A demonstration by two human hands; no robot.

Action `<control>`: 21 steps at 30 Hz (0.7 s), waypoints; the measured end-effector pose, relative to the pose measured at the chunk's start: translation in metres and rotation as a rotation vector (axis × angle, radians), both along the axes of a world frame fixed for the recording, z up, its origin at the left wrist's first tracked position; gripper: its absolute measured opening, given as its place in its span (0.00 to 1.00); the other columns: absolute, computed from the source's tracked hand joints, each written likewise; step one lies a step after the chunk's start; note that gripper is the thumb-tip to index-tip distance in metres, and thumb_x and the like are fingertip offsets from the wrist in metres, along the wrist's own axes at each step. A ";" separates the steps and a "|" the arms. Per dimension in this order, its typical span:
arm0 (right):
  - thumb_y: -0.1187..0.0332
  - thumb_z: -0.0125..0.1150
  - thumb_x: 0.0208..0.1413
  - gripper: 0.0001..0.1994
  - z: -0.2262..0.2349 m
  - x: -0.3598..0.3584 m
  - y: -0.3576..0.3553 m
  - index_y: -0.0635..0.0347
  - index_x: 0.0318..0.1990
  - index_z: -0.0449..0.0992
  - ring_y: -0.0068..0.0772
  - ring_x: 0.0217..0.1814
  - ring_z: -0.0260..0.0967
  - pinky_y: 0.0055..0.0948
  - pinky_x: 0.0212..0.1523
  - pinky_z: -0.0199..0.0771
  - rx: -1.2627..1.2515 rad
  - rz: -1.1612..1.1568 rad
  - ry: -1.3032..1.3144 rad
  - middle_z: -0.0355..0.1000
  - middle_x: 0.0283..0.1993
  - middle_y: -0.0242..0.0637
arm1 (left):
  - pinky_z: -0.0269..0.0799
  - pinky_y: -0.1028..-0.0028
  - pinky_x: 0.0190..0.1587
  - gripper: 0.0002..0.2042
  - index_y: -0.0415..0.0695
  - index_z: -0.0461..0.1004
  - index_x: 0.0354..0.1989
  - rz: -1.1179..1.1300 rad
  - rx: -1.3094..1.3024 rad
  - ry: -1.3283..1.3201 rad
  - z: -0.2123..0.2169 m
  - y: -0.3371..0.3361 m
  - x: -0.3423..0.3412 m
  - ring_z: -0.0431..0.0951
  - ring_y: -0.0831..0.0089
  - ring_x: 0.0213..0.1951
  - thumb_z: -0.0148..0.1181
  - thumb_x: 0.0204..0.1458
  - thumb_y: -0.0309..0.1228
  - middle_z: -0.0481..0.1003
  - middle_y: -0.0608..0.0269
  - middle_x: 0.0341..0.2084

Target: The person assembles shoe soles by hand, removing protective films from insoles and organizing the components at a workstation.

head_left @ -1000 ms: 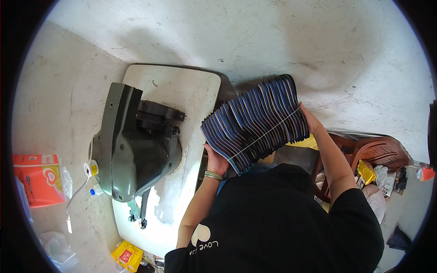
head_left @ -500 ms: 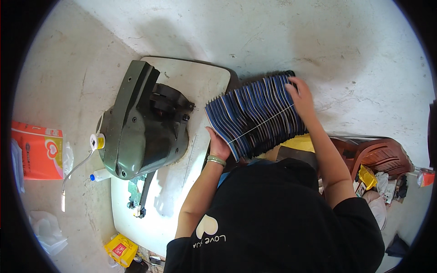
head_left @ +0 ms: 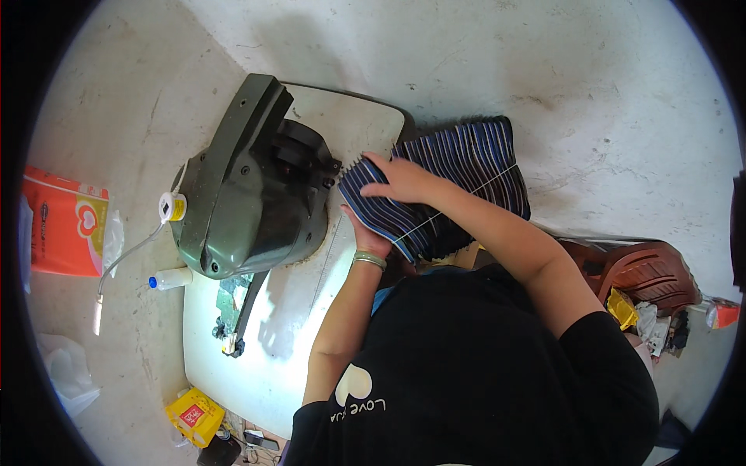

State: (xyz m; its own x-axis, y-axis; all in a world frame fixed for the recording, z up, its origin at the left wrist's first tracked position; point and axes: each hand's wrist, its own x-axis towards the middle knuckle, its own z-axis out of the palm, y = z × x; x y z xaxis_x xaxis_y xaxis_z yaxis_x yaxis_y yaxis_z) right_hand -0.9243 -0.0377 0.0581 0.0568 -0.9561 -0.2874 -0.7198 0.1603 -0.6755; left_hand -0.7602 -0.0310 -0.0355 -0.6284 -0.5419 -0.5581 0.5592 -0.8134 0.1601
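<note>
A bundle of dark blue striped flat pieces (head_left: 466,167), tied with a thin white cord, lies partly over the right edge of a white table (head_left: 295,342). My left hand (head_left: 371,237) grips the bundle's near lower edge from beneath; a bracelet sits on that wrist. My right hand (head_left: 396,180) rests on top of the bundle's left end, fingers spread over the stripes. A dark green moulded housing (head_left: 249,186) stands on the table just left of the hands.
A small circuit board (head_left: 231,307) lies under the housing's near end. On the concrete floor left of the table are an orange packet (head_left: 66,225), a white glue bottle (head_left: 172,206) with a tube, and a blue-capped bottle (head_left: 171,278). A brown plastic chair (head_left: 645,272) stands at right.
My right hand has moved from the bundle's far right end to its left end. The bundle has shifted left toward the green housing, and the view has swung.
</note>
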 end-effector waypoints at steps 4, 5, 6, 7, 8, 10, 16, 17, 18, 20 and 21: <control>0.49 0.72 0.46 0.55 0.000 0.017 0.040 0.61 0.73 0.42 0.55 0.62 0.68 0.37 0.62 0.65 -0.132 -0.154 -0.287 0.67 0.60 0.62 | 0.50 0.54 0.71 0.49 0.51 0.54 0.71 -0.053 -0.314 0.069 0.001 0.007 0.014 0.58 0.59 0.68 0.43 0.46 0.75 0.59 0.60 0.68; 0.50 0.72 0.47 0.54 -0.002 0.012 0.045 0.62 0.73 0.42 0.53 0.62 0.68 0.36 0.63 0.65 -0.202 -0.202 -0.353 0.66 0.61 0.61 | 0.50 0.55 0.71 0.48 0.50 0.54 0.71 -0.104 -0.358 0.064 0.002 0.007 0.015 0.57 0.60 0.69 0.48 0.47 0.71 0.58 0.61 0.68; 0.50 0.72 0.47 0.53 -0.006 0.007 0.050 0.62 0.73 0.43 0.51 0.63 0.67 0.36 0.63 0.64 -0.264 -0.251 -0.413 0.65 0.62 0.60 | 0.50 0.56 0.71 0.47 0.50 0.53 0.71 -0.158 -0.428 0.092 0.002 0.006 0.017 0.57 0.60 0.69 0.53 0.47 0.68 0.58 0.61 0.69; 0.50 0.72 0.47 0.53 -0.011 0.002 0.056 0.62 0.73 0.44 0.49 0.63 0.67 0.35 0.63 0.64 -0.301 -0.315 -0.463 0.65 0.63 0.59 | 0.50 0.56 0.71 0.46 0.50 0.53 0.71 -0.228 -0.451 0.069 0.003 0.007 0.018 0.57 0.61 0.69 0.58 0.48 0.64 0.58 0.62 0.69; 0.52 0.72 0.49 0.50 -0.015 -0.007 0.061 0.64 0.72 0.47 0.43 0.65 0.65 0.33 0.65 0.62 -0.301 -0.337 -0.532 0.64 0.65 0.55 | 0.51 0.60 0.70 0.44 0.47 0.54 0.70 -0.255 -0.415 0.101 0.004 0.004 0.017 0.59 0.64 0.67 0.69 0.47 0.52 0.61 0.64 0.66; 0.52 0.67 0.54 0.44 -0.024 -0.019 0.070 0.67 0.70 0.52 0.43 0.67 0.63 0.33 0.67 0.59 -0.261 -0.349 -0.588 0.64 0.65 0.53 | 0.53 0.61 0.69 0.42 0.45 0.56 0.69 -0.261 -0.615 0.054 0.006 0.000 0.013 0.61 0.64 0.66 0.69 0.49 0.50 0.63 0.63 0.65; 0.51 0.48 0.67 0.28 -0.038 -0.053 0.093 0.68 0.61 0.68 0.35 0.56 0.70 0.31 0.60 0.66 0.062 -0.501 -0.912 0.74 0.55 0.44 | 0.56 0.64 0.67 0.35 0.42 0.59 0.66 -0.098 -0.792 -0.113 0.025 0.008 0.005 0.66 0.67 0.62 0.68 0.51 0.37 0.68 0.64 0.59; 0.54 0.49 0.67 0.25 -0.039 -0.057 0.093 0.66 0.61 0.69 0.33 0.54 0.71 0.31 0.58 0.68 0.174 -0.583 -0.920 0.75 0.53 0.42 | 0.57 0.65 0.66 0.34 0.42 0.60 0.65 -0.064 -0.802 -0.123 0.030 0.010 0.005 0.67 0.67 0.61 0.68 0.51 0.36 0.69 0.64 0.59; 0.56 0.50 0.66 0.24 -0.039 -0.061 0.092 0.65 0.61 0.68 0.34 0.54 0.72 0.32 0.58 0.68 0.137 -0.449 -0.786 0.74 0.53 0.42 | 0.58 0.65 0.65 0.33 0.42 0.61 0.64 -0.029 -0.812 -0.133 0.036 0.011 0.004 0.67 0.68 0.60 0.68 0.52 0.36 0.69 0.64 0.58; 0.61 0.53 0.65 0.23 -0.039 -0.064 0.090 0.63 0.62 0.67 0.34 0.52 0.72 0.34 0.57 0.69 0.129 -0.276 -0.479 0.74 0.53 0.43 | 0.60 0.66 0.64 0.30 0.43 0.62 0.63 0.035 -0.803 -0.164 0.046 0.012 -0.001 0.69 0.69 0.57 0.67 0.52 0.35 0.70 0.64 0.56; 0.62 0.55 0.63 0.22 -0.039 -0.062 0.089 0.62 0.62 0.68 0.36 0.52 0.72 0.35 0.57 0.70 0.114 -0.241 -0.328 0.74 0.52 0.44 | 0.61 0.66 0.63 0.29 0.43 0.63 0.62 0.067 -0.786 -0.186 0.052 0.012 -0.006 0.70 0.70 0.56 0.67 0.52 0.34 0.70 0.64 0.55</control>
State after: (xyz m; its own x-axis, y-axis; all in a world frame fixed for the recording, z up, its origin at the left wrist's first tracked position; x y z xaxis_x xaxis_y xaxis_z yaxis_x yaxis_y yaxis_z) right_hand -0.9858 0.0511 0.0196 -0.0589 -0.9162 -0.3963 -0.4024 0.3851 -0.8305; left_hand -0.7664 -0.0186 0.0162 -0.5152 -0.8522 -0.0910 0.5106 -0.3905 0.7661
